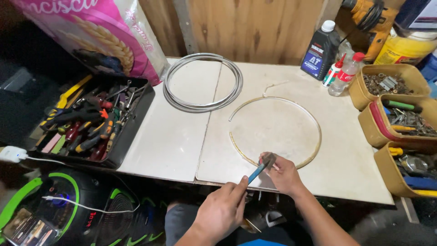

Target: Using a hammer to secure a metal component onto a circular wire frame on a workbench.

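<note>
My left hand [223, 210] is at the table's front edge, shut on the blue handle of a pair of pliers [260, 167]. The tool's dark head sits on the near part of a thin pale wire loop [314, 120] lying flat on the white table [173, 136]. Just right of the tool head, my right hand [286, 175] pinches the loop, its fingers touching the jaws. The exact spot where the jaws meet the wire is hidden by my fingers. A grey coil of cable [202, 82] lies farther back to the left.
A black tray [132, 132] full of hand tools sits at the left, with a pink sack [104, 36] behind it. Bottles [318, 50] and tan bins [364, 91] of hardware line the right side. A green-trimmed speaker [68, 205] stands below left.
</note>
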